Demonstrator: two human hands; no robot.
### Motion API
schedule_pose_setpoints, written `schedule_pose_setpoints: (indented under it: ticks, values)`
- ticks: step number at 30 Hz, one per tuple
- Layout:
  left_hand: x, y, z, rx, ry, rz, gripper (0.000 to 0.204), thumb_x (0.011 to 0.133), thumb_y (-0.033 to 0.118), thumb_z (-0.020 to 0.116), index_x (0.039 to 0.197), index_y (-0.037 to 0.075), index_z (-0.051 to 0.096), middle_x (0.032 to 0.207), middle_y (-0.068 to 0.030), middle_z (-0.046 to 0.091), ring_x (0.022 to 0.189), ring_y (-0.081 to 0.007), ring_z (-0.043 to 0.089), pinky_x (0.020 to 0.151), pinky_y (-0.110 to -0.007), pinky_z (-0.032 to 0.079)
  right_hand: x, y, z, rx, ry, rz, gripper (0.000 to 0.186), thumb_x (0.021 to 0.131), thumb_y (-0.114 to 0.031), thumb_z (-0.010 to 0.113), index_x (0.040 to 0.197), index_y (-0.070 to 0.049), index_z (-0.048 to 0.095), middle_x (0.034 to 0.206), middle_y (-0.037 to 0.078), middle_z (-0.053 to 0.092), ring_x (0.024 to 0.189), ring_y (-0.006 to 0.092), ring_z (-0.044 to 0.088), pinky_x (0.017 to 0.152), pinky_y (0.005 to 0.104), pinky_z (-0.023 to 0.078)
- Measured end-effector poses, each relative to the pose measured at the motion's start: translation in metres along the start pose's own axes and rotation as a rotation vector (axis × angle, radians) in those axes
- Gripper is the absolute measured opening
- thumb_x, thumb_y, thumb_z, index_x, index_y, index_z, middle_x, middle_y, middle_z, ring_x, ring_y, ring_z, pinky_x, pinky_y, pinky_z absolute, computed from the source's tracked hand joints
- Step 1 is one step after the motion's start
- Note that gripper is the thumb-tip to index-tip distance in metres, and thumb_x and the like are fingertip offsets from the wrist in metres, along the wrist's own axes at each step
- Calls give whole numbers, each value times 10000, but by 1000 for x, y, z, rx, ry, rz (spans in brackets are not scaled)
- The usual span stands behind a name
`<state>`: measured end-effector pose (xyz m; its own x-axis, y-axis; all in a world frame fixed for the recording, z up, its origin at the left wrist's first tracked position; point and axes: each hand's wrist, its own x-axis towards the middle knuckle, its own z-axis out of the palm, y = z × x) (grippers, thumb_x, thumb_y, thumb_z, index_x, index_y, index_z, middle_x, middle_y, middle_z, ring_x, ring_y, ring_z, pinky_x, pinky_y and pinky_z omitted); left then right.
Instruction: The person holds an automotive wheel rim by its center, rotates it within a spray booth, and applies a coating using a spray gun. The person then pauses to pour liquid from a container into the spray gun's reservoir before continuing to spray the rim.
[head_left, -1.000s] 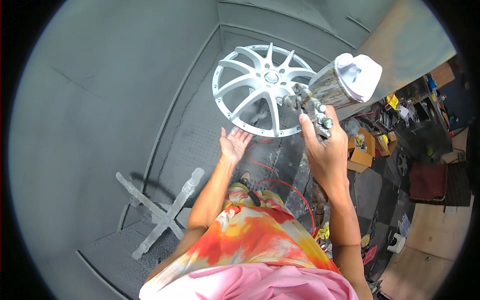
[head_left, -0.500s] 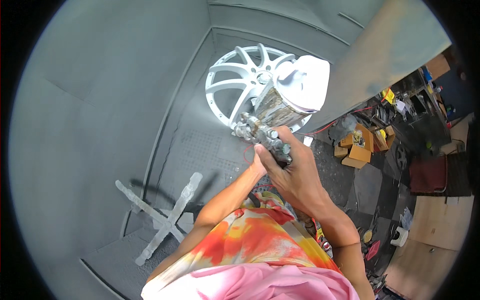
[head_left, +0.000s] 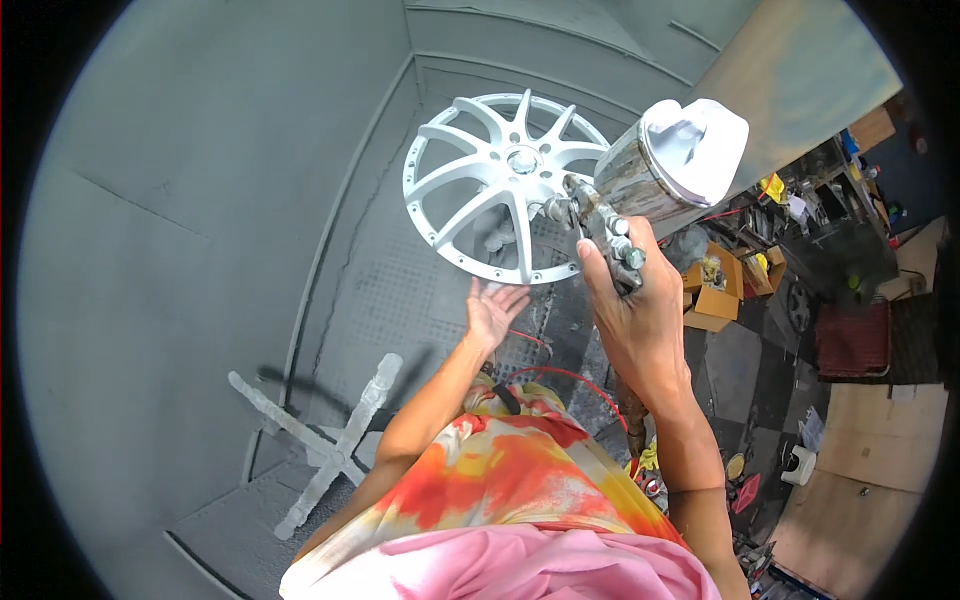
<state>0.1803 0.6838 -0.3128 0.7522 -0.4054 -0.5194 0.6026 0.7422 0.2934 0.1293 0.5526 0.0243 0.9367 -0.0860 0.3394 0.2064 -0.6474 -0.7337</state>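
Note:
A paint spray gun (head_left: 600,222), its metal body crusted with pale paint, is gripped in my right hand (head_left: 640,330). On it sits a paint-streaked cup (head_left: 630,180) with a white cover over its top. Just left of the gun is a white multi-spoke wheel rim (head_left: 522,160), face up. My left hand (head_left: 493,312) is held palm up at the rim's near edge, fingers spread and holding nothing; whether the fingertips touch the rim cannot be made out. What supports the rim is mostly hidden beneath it.
A grey-coated cross-shaped stand (head_left: 335,455) is at lower left, beside the grey booth wall (head_left: 200,250). A red hose (head_left: 570,373) curves past my legs. Off to the right are an open cardboard box (head_left: 712,290), a dark red chair (head_left: 853,340) and cluttered shelves (head_left: 830,215).
The spray gun in my right hand has moved right, away from in front of the rim. My left hand has come off the gun and opened under the rim's near edge.

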Motion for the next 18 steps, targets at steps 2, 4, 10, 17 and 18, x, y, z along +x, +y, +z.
schedule_pose_setpoints:
  ticks: [2,4,10,17,18]
  values:
    - [-15,17,10,-70,12,190,826,1048,638,205,1448,-58,400,1433,-256,529,1324,-375,519,1163,-526,384,6,-1,5,39,-24,5,200,937,-80,688,1074,17,579,902,226,648,801,412,640,717,424,509]
    - [-21,20,14,-141,10,185,821,1048,633,200,1447,-56,402,1432,-252,529,1325,-367,520,1164,-525,383,8,0,12,63,-61,-45,215,939,-83,689,1083,22,568,904,233,650,813,428,639,724,430,508]
    - [-40,11,47,-159,35,193,781,1041,612,208,1447,-24,407,1434,-214,538,1311,-348,527,1169,-536,374,4,-21,18,217,-275,72,233,949,-95,691,1104,8,551,893,236,656,784,430,645,700,420,512]
    - [-2,-7,-26,-553,-886,94,642,934,425,374,1417,5,419,1432,-196,552,1292,-330,534,1141,-518,390,19,-25,21,199,-150,9,200,955,-103,688,1066,7,565,814,201,649,732,378,650,674,391,512]
    - [-23,-3,7,-54,-222,213,590,914,326,413,1426,33,391,1444,-195,549,1292,-332,540,1131,-518,406,22,-18,19,195,-75,-13,190,957,-106,685,1056,7,567,801,197,644,723,372,649,669,386,511]
